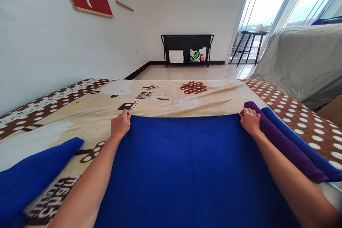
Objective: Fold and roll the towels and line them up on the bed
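A wide blue cloth stretches flat from its far edge down toward me. My left hand is closed on its far left corner, thumb and fingers pinched together. At the far right corner my right hand pinches the same cloth. Between the hands the far edge runs nearly straight, with a thin greenish line along it. Just right of my right hand lie a rolled or folded purple cloth and a folded blue cloth. Another folded blue cloth rests to the left of my left arm.
Everything lies on a patterned blanket with a brown dotted border. Beyond it, a black rack holds a white box and a printed bag. A stool stands by the window, beside a grey covered object. Scrolls hang on the left wall.
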### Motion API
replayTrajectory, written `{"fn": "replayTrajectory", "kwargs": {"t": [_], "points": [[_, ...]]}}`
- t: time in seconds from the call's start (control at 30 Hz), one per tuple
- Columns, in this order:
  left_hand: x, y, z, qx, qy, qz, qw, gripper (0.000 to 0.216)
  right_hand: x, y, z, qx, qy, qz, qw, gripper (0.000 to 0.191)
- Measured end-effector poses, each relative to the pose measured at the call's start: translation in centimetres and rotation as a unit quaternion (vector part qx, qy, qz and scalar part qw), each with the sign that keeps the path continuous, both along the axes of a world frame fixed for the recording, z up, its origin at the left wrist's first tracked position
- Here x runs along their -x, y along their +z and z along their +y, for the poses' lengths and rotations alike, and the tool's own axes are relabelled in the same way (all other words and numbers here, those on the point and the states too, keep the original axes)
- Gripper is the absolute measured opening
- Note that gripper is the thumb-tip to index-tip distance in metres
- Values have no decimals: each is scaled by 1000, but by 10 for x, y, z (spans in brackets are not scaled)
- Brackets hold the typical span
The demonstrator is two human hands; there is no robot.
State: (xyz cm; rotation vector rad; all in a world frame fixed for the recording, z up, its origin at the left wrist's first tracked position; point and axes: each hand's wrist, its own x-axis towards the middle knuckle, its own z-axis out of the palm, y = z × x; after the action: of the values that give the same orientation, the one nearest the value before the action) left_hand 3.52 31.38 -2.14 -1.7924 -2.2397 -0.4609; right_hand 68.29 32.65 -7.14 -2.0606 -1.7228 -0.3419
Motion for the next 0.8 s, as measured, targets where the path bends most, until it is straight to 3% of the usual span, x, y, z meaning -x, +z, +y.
{"fn": "replayTrajectory", "kwargs": {"t": [0.27, 0.5, 0.63, 0.7, 0.8], "points": [[-4, -20, -4, 30, 1, -11, 999, 24, 0, -19, 4, 21, 13, 48, 999, 26], [-20, 1, -25, -22, -9, -8, 1000, 34, 12, 6, -22, -17, 25, 55, 998, 38], [-78, 9, -38, -8, -128, 3, 992, 41, 67, 27, -34, -12, 119, 53, 991, 34], [-127, 5, -39, 27, -230, 5, 973, 44, 117, 33, -38, 18, 210, 49, 976, 29], [-199, -10, -35, 77, -356, 3, 931, 54, 194, 33, -45, 61, 321, 43, 944, 39]]}}
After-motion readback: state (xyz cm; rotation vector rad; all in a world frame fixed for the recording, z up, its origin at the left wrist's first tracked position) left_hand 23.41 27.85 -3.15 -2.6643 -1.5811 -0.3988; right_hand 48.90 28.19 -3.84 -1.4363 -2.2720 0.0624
